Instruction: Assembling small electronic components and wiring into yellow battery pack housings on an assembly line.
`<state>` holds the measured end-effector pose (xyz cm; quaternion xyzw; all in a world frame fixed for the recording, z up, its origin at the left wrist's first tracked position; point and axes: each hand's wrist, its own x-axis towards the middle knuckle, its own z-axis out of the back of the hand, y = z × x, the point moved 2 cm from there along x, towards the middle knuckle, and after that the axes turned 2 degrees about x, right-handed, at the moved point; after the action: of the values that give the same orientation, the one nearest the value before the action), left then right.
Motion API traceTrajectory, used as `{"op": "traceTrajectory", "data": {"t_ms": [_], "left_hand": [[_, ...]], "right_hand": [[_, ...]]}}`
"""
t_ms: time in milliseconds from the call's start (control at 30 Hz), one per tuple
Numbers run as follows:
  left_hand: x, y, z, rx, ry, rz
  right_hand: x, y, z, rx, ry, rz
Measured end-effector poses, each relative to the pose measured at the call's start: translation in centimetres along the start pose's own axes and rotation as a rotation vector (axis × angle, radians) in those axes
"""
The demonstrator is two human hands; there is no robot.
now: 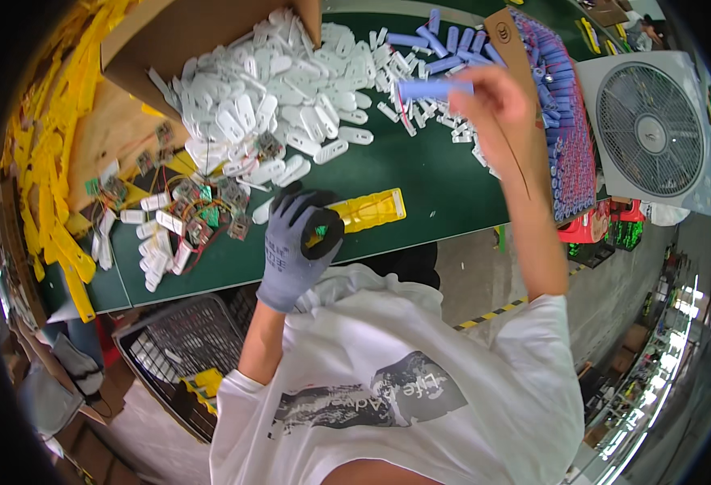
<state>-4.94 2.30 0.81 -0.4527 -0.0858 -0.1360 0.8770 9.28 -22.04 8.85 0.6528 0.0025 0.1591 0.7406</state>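
Green tabletop (444, 190), smooth cylinder (432, 90) in hand (495, 101)

purple cylinder (435, 90) | nearly level, in right grip (497, 101) | yellow tray (376, 210) | elongated, slanted, left end in left grip (299, 238)

Pale lettering (430, 386) crosses the dark graphic on the white shirt (509, 404). Above the shirt's left side, dark characters (277, 259) mark the left hand (299, 238)'s grey glove. Beyond the shirt's upper right, a cardboard panel (507, 44) bears a round dark mark (502, 32); farther right, a fan (647, 93)'s hub shows an unreadable emblem (652, 132).
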Motion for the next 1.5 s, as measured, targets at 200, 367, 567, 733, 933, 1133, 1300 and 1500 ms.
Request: {"op": "traceTrajectory", "data": {"t_ms": [200, 367, 567, 733, 933, 1133, 1300, 1500], "left_hand": [[0.4, 0.4, -0.4, 0.013, 0.041, -0.009], [0.5, 0.1, -0.5, -0.018, 0.066, -0.041], [0.2, -0.6, 0.2, 0.020, 0.083, 0.008], [0.4, -0.2, 0.2, -0.032, 0.072, -0.026], [0.6, -0.7, 0.2, 0.078, 0.140, -0.173], [-0.2, -0.4, 0.2, -0.109, -0.048, -0.023], [-1.8, 0.6, 0.2, -0.202, -0.313, 0.060], [-3.1, 1.5, 1.2, -0.080, -0.237, -0.001]], "right_hand": [[-9.2, -4.7, -4.4, -0.029, 0.267, 0.216], [-10.1, -5.3, -4.9, -0.301, 0.265, 0.344], [-10.0, -5.0, -5.3, -0.407, 0.350, 0.460], [-10.4, -4.5, -5.5, -0.533, 0.374, 0.492], [-10.0, -4.4, -5.7, -0.517, 0.407, 0.461], [-10.2, -4.9, -3.6, -0.437, 0.444, 0.464], [-7.5, -1.5, 1.4, -0.443, 0.212, 0.450], [8.7, -0.5, 1.7, -0.503, -0.346, 0.104]]}}
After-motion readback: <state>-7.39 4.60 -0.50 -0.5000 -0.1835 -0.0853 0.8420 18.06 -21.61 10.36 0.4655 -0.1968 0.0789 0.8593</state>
